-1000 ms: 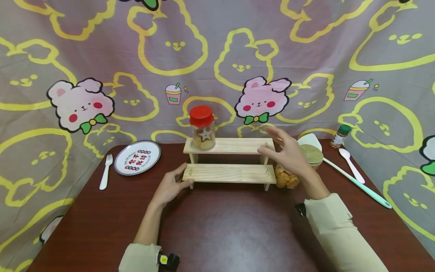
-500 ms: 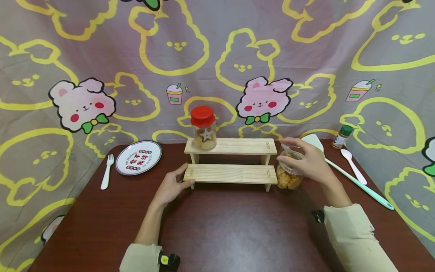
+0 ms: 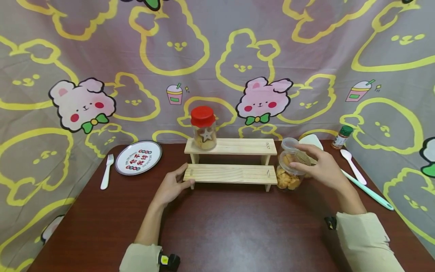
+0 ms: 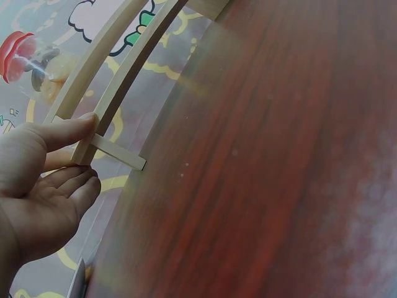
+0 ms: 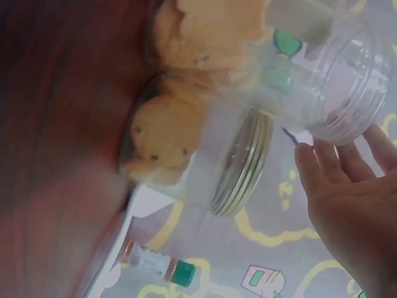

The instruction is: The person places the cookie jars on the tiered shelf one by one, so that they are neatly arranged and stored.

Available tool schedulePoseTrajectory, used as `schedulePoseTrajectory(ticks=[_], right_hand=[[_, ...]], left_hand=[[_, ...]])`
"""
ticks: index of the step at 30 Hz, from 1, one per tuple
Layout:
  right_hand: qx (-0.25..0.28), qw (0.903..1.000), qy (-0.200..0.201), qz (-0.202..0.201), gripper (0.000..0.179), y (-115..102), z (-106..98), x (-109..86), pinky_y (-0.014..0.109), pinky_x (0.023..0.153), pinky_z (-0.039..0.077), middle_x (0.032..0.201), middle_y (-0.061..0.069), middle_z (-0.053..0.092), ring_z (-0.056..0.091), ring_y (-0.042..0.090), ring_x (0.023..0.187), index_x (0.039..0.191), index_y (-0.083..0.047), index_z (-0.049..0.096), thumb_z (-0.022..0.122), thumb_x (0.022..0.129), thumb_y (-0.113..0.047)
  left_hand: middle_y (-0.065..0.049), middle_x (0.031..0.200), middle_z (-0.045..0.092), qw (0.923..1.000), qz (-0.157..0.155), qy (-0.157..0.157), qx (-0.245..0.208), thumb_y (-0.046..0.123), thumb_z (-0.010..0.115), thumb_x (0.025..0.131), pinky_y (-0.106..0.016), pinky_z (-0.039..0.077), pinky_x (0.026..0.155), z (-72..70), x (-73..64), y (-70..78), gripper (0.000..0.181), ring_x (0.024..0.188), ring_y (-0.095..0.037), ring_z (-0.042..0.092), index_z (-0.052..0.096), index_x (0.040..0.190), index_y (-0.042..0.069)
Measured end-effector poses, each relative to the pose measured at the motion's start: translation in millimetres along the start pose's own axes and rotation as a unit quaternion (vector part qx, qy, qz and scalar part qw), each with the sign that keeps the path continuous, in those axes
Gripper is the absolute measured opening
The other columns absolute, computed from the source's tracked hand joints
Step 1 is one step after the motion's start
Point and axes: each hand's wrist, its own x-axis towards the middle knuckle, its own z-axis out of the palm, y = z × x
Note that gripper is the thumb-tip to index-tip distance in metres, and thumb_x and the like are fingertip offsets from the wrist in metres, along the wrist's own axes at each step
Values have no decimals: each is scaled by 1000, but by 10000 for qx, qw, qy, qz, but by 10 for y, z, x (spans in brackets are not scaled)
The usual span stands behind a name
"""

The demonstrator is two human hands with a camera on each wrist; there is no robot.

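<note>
Right hand (image 3: 324,168) aloft; clear jar (image 3: 287,178) just left.

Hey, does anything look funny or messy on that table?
One thing, maybe: the clear jar at the right end of the wooden shelf, by the right hand, seems to have no lid, while the red-topped jar and gold-lidded jar are covered. Nothing looks spilled or broken.

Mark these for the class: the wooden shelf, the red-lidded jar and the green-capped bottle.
Wooden shelf (image 3: 231,172): head view, on the lower board's top.
Red-lidded jar (image 3: 205,133): head view, on its body below the lid.
Green-capped bottle (image 5: 152,263): right wrist view, on its label.
</note>
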Motion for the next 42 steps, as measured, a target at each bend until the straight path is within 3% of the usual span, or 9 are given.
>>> schedulePoseTrajectory(ticks=[13,19,26,34,39,42], right_hand=[[-278,9995,-103,-76,72,95,6,-66,61,99,40,144,16,52,46,38,130,140,-7,56,86,82,-39],[-426,9989,-134,-145,76,93,22,-64,65,102,39,144,20,50,44,41,132,138,-4,57,88,79,-40],[-584,9980,-208,-139,84,81,37,-65,68,98,40,145,22,47,44,43,130,140,0,55,91,75,-39],[-673,9975,-29,-209,83,84,63,-82,69,96,42,144,23,49,45,43,128,139,4,56,90,77,-39],[-657,9971,159,-346,78,71,51,-98,64,94,45,141,21,54,50,41,126,136,4,60,91,76,-36],[-594,9965,325,-490,74,61,28,-98,53,93,46,139,20,57,52,39,125,135,3,62,90,77,-33]], left_hand=[[-27,159,30,10000,10,7,22,5,73,93,-43,36,112,5,-9,20,72,144,-37,32,33,151,-12],[-30,158,28,9999,55,-15,120,5,72,94,-48,34,114,10,-10,22,72,145,-40,30,31,151,-13],[-28,159,28,10000,-8,14,-10,6,74,93,-43,34,114,4,-3,11,73,145,-36,31,33,152,-11],[-28,159,29,10000,-9,20,7,6,74,93,-44,33,115,2,6,5,72,146,-35,30,34,151,-12],[-28,159,29,10000,-1,11,-8,6,74,93,-44,33,115,0,1,6,73,145,-35,31,33,151,-12],[-28,159,28,10000,5,18,-10,6,74,93,-44,33,115,-4,-2,8,73,145,-35,30,33,151,-11]])
